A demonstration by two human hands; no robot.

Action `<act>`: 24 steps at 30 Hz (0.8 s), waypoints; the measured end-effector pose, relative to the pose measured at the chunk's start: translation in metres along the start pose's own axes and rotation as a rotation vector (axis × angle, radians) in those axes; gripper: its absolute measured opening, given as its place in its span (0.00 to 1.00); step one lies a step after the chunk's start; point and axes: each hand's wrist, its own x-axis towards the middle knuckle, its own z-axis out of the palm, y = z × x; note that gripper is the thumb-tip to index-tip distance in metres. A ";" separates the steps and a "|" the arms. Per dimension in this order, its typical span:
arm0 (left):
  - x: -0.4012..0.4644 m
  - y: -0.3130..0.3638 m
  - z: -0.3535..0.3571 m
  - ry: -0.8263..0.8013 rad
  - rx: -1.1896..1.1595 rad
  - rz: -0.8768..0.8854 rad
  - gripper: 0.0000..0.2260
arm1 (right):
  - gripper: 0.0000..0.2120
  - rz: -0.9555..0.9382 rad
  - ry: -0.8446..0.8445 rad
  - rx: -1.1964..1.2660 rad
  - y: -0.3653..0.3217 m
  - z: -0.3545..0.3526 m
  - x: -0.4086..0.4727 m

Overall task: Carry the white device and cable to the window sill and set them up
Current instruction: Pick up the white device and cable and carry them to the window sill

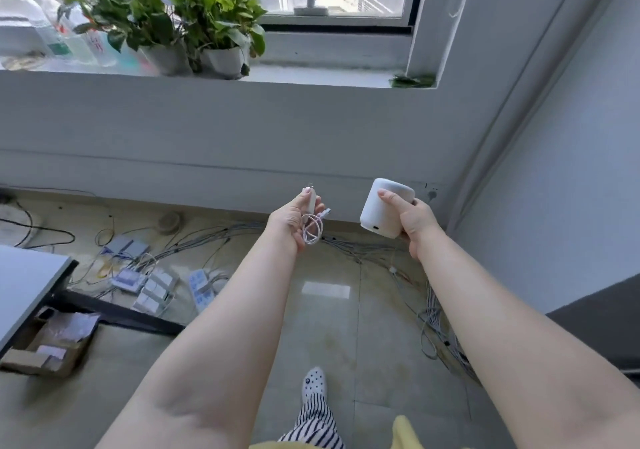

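Two hands: I carry one item in each, so neither tangles.
Left hand (pixel 294 220): fingers pinching the coiled cable (pixel 313 228) and its plug.
Right hand (pixel 414 221): wrapped round the white device (pixel 382 207), tilted.
Window sill (pixel 325 76): ahead, bare beside the potted plants (pixel 194 15).

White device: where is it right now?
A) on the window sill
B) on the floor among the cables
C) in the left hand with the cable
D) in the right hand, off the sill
D: the right hand grips the white device below the window sill, while the left hand holds the coiled cable.
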 end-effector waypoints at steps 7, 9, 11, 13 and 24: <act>0.098 0.074 0.036 -0.018 0.031 -0.008 0.06 | 0.26 0.000 0.036 0.017 -0.043 0.054 0.094; 0.121 0.088 0.045 -0.020 0.046 -0.013 0.06 | 0.25 0.005 0.041 0.022 -0.054 0.064 0.115; 0.143 0.104 0.053 -0.034 0.057 -0.022 0.06 | 0.24 0.006 0.046 0.022 -0.067 0.075 0.139; 0.163 0.117 0.059 -0.044 0.056 -0.023 0.06 | 0.25 0.001 0.036 0.019 -0.078 0.084 0.159; 0.292 0.201 0.112 -0.003 0.019 0.013 0.07 | 0.23 -0.021 -0.025 -0.001 -0.143 0.145 0.308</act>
